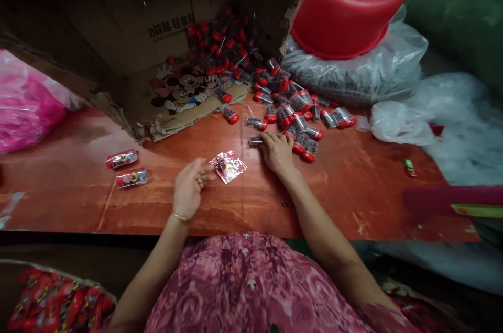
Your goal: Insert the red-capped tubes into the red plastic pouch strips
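My right hand (278, 154) is closed round the cap end of a small clear bottle (255, 141) with dark contents, which lies on the table. More such red-capped bottles (301, 121) are heaped just beyond its fingers. My left hand (190, 187), with a yellow bracelet at the wrist, hovers beside a small pile of shiny red printed wrappers (228, 166); its fingers are loosely bent, apart and slightly blurred, and nothing shows in them. To its left lie two wrapped bottles (132, 178) in red printed film.
An open cardboard box (168, 122) lies on its side at the back, more bottles spilling from it. A red tub (346, 8) rests on a filled plastic bag (353, 81). Pink bags (29, 102) stand left. Wrapped red pieces (58, 301) fill a container below the wooden table (157, 215).
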Demonstrator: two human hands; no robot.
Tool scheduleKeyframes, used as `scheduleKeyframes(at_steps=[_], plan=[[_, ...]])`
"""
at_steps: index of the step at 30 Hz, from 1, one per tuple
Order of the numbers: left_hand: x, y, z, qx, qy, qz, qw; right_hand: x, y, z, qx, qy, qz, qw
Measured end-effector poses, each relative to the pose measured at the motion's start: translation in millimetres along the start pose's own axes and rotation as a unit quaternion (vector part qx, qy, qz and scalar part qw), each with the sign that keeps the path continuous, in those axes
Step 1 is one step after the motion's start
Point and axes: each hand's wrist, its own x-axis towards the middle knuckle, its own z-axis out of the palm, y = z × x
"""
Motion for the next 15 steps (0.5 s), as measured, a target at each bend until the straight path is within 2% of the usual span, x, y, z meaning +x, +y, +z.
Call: scheduleKeyframes(at_steps=[1, 2, 4, 5, 6, 7, 8, 12, 15], plan=[[-1, -5, 9.2, 0.119, -0.023, 0.077, 0.99, -2, -2, 1, 0.0, -0.002, -0.008, 1.0], [-1, -10, 17.5, 0.238, -0.041, 0.16, 0.957, -5, -4, 2, -0.002, -0.005, -0.013, 1.0], [4, -16, 30.3, 0.439, -0.065, 0.282, 0.85, -9, -5, 3, -0.001, -0.011, -0.014, 1.0], [9, -18, 34.4, 0.508, -0.073, 0.309, 0.8, -12, -4, 3, 0.005, -0.012, -0.015, 1.0], [14, -19, 37.1, 0.551, -0.079, 0.317, 0.768, -14, -3, 2, 0.014, -0.009, -0.013, 1.0], [19, -21, 38.5, 0.565, -0.081, 0.316, 0.758, -17, -1, 1, 0.026, -0.001, -0.01, 1.0], [24, -22, 38.9, 0.554, -0.082, 0.312, 0.767, -20, 0, 0, 0.04, 0.013, -0.005, 0.999], [31, -26, 35.6, 0.411, -0.073, 0.293, 0.86, -37, -7, -11, 0.146, 0.094, 0.013, 0.985], [24, -23, 35.2, 0.325, -0.055, 0.259, 0.908, -47, -31, -14, 0.313, 0.091, 0.035, 0.945]])
